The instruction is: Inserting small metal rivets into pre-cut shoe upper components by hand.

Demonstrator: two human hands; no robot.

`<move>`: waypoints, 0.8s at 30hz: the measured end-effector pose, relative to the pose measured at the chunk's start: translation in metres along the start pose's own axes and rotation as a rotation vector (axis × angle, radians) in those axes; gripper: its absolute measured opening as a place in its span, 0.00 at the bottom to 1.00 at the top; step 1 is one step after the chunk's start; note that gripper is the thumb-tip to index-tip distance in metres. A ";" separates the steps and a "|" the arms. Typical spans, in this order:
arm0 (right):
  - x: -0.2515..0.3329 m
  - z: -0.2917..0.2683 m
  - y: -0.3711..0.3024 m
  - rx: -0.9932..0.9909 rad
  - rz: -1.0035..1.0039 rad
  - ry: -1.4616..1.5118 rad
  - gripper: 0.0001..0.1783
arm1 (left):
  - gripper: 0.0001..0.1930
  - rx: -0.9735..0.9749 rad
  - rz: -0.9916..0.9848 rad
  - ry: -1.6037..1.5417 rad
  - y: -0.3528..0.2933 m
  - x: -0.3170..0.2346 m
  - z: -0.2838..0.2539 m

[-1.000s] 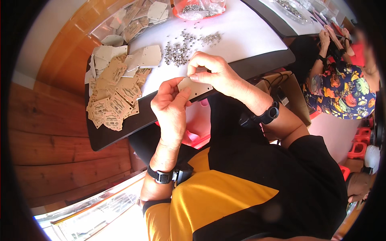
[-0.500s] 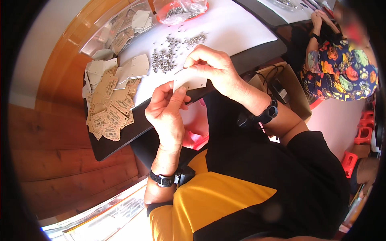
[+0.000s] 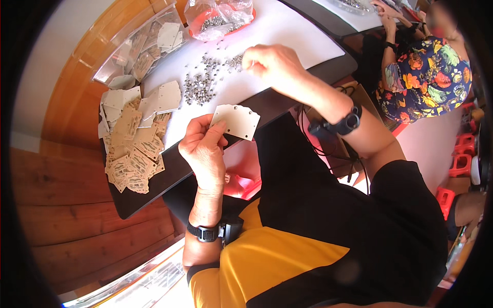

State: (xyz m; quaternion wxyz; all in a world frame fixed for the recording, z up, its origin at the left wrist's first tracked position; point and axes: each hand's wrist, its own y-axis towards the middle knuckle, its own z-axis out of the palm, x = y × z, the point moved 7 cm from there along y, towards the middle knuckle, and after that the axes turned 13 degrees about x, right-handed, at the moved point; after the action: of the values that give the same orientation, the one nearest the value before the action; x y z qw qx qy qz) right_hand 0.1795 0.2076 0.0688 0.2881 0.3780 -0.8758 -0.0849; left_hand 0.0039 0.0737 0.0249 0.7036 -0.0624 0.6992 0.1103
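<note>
My left hand (image 3: 204, 149) pinches a white card (image 3: 237, 121) by its left end, thumb on top. The card has a scalloped upper edge and several small dark holes or studs along its margins; I cannot tell which. Off the card, my right hand (image 3: 277, 64) hovers over the table by a pile of small silver pieces (image 3: 235, 62). Its fingers are curled together, and whatever may be between them is hidden. Left of that pile lies a looser spread of small dark metal pieces (image 3: 199, 88).
At the table's left are printed tan cards (image 3: 134, 159) and white cards (image 3: 164, 97). Behind them stands a clear bin (image 3: 108, 72) of cards. A red tray (image 3: 246, 25) holds a plastic bag of metal pieces. A cardboard box (image 3: 334, 167) and a co-worker (image 3: 426, 77) are to the right.
My right hand has left the card and moved up and away toward the silver pile. My left hand keeps the card, now showing more of its face. The view has shifted slightly.
</note>
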 end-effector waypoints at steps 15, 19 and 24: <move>-0.009 0.012 0.024 0.246 0.059 -0.315 0.02 | 0.06 0.117 -0.038 -0.101 0.002 0.011 -0.003; -0.013 0.013 0.028 0.274 0.064 -0.306 0.03 | 0.06 0.140 -0.029 -0.128 0.003 0.011 -0.002; -0.018 0.015 0.041 0.385 0.144 -0.213 0.04 | 0.05 0.123 -0.052 -0.106 0.002 0.009 -0.003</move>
State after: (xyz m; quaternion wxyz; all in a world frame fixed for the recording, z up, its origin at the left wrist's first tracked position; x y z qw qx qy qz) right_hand 0.1560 0.2479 0.0638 0.1219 0.3515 -0.9259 0.0654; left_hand 0.0010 0.0753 0.0162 0.7447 -0.0314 0.6646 0.0522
